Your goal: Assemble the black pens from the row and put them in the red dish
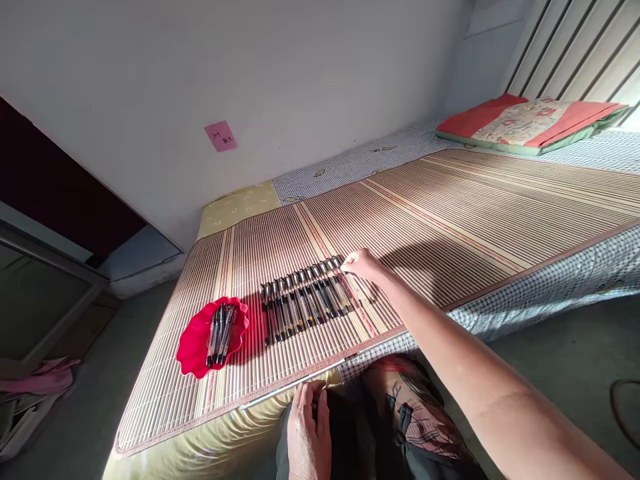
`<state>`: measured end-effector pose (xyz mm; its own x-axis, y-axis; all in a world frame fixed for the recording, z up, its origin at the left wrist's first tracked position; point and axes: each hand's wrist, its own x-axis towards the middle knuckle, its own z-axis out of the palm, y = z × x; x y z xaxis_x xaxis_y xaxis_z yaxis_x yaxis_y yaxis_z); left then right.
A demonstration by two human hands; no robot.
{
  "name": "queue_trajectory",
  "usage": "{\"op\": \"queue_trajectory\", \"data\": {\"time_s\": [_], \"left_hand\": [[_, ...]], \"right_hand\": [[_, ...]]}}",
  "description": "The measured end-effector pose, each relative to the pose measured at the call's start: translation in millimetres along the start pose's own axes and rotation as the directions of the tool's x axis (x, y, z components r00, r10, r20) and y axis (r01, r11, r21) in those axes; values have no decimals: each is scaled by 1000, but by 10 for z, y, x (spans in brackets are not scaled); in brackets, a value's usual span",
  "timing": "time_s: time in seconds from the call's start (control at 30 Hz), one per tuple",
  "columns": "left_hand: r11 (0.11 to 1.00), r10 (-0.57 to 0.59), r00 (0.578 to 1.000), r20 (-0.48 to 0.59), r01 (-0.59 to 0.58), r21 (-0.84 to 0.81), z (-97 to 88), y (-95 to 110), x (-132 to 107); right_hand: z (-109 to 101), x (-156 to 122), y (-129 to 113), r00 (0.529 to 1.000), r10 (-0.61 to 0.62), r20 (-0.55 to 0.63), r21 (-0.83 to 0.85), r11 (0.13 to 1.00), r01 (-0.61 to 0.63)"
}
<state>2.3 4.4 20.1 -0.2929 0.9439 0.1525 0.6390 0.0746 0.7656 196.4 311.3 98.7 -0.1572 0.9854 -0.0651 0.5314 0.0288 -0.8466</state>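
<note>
Black-capped clear pens [295, 300] lie side by side in a slanting row on the striped bamboo mat [260, 247], caps toward the wall. At the row's right end, my right hand [357, 262] has its fingers pinched together at the cap end of the last pen, and the fingertips partly hide it. My left hand [310, 427] rests on my leg below the mat's front edge, fingers stretched out and the thumb a little apart, holding nothing. Left of the row, a red scalloped plate [187, 347] carries several more pens [221, 333].
The mat covers a bed with a checked sheet [500, 320]. A folded red and floral quilt [530, 123] lies at the far right end. A pink paper note [221, 136] is stuck on the white wall. My right arm casts a shadow over the mat.
</note>
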Motion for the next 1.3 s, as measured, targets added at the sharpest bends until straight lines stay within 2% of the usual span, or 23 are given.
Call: {"op": "queue_trajectory", "data": {"time_s": [0.17, 0.33, 0.6, 0.8, 1.3], "left_hand": [[993, 102, 994, -45, -99, 64, 51, 18, 34], [992, 101, 994, -38, -98, 76, 49, 15, 25], [993, 100, 995, -32, -98, 60, 45, 30, 31], [993, 87, 996, -20, -86, 77, 30, 36, 29], [992, 96, 995, -28, -93, 81, 42, 43, 28]], "right_hand": [[187, 135, 87, 998, 59, 0, -67, 996, -59], [271, 137, 133, 997, 64, -46, -122, 990, -69], [270, -5, 144, 996, 40, -81, -181, 982, -54], [282, -148, 135, 997, 43, -65, -187, 981, -55], [342, -174, 179, 995, 57, -83, -156, 985, -69]]}}
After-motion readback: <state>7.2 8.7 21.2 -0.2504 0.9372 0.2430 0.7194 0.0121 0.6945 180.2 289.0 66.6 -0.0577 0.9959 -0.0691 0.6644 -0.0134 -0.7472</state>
